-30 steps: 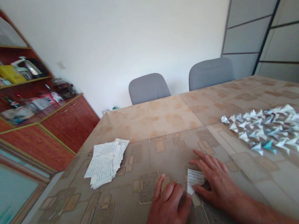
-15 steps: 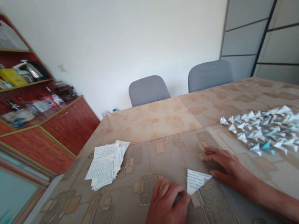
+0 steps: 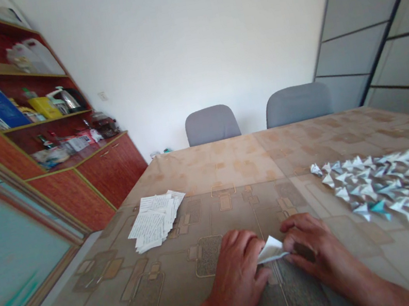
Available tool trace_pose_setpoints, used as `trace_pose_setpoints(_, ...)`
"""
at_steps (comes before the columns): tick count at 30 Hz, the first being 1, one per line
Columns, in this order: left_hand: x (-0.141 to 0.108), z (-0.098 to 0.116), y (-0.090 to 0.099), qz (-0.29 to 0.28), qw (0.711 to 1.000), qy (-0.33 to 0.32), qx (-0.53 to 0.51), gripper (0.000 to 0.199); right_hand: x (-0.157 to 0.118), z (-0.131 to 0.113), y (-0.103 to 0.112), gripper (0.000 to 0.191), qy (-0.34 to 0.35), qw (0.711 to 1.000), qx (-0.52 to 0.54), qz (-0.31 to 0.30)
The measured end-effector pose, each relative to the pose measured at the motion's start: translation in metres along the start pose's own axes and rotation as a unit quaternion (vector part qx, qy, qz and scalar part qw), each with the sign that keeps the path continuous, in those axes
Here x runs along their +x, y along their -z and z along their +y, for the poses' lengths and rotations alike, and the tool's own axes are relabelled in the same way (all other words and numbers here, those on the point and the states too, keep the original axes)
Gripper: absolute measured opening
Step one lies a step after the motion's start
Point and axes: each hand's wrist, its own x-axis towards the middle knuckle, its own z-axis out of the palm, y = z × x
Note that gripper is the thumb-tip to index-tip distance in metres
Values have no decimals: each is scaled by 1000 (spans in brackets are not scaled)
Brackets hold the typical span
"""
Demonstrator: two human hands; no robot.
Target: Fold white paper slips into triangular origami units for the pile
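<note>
A small folded paper triangle (image 3: 271, 249) is held between my two hands, a little above or on the tabletop; its lower edge is partly covered by fingers. My left hand (image 3: 241, 267) grips its left corner, fingers curled and thumb below. At the right corner, my right hand (image 3: 311, 239) pinches the paper between thumb and fingers. A loose stack of printed paper slips (image 3: 153, 221) lies to the left of my hands. Off to the right stand rows of folded paper pieces (image 3: 386, 182), mostly white, one of them blue.
The table (image 3: 206, 165) has a patterned brown cover. Two grey chairs (image 3: 211, 124) stand behind its far edge. A red-brown cabinet (image 3: 112, 165) with cluttered shelves is at the left, and grey panelled doors (image 3: 354, 44) rise at the right.
My right hand has closed on the paper's right corner, and my left hand has come up to its left corner. The triangle now looks turned and tilted. The camera view has shifted left.
</note>
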Motion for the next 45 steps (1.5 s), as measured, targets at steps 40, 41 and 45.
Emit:
trace_pose_setpoints(40, -1, 4, 19, -53, 997, -29, -42, 21, 0, -7, 5, 22, 184, 980, -75, 2)
trace_pose_setpoints(41, -1, 5, 19, -65, 997, -35, -29, 20, 0, -6, 5, 18, 174, 983, -64, -16)
trace_pose_setpoints(45, -2, 3, 13, -74, 997, -22, -6, 20, 1, -5, 6, 8, 125, 989, -17, -76)
